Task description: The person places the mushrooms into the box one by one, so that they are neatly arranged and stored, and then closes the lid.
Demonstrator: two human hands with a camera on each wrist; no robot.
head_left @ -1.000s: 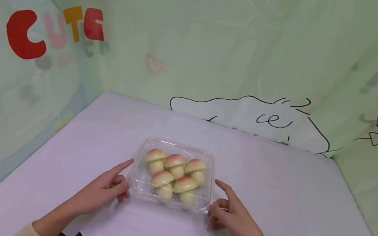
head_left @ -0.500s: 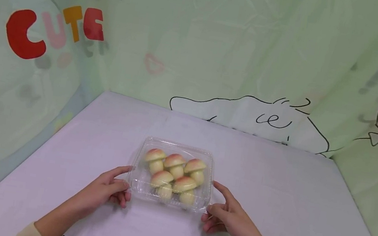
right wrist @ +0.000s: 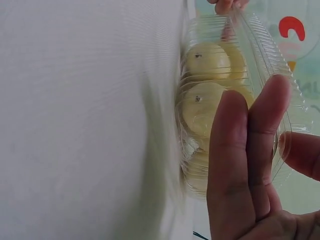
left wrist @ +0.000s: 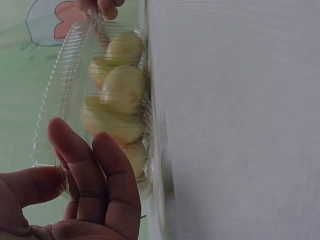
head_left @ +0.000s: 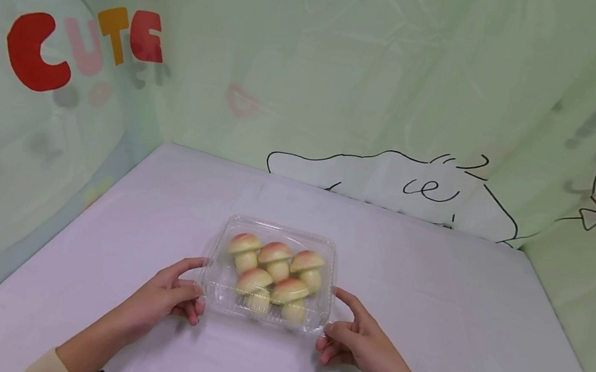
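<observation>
A clear plastic clamshell box (head_left: 265, 315) with its lid down sits in the middle of the table, holding several mushroom-shaped pieces (head_left: 275, 253) with pink-tinged yellow caps and pale stems. At the box's left side my left hand (head_left: 168, 295) pinches the rim. My right hand (head_left: 359, 337) does the same near the front right corner. From the left wrist, the thumb (left wrist: 37, 186) is on the lid side of the rim and the fingers (left wrist: 117, 185) spread below it. In the right wrist view, the right thumb (right wrist: 302, 155) meets the rim opposite the fingers (right wrist: 229, 160).
A white cloth covers the table (head_left: 430, 306). Printed green fabric (head_left: 350, 60) stands as a wall along the back and both sides, with coloured letters (head_left: 36, 51) at the left.
Both index fingers have come in from pointing beside the box to its side edges, and the hands now grip its rim. The box has hardly moved.
</observation>
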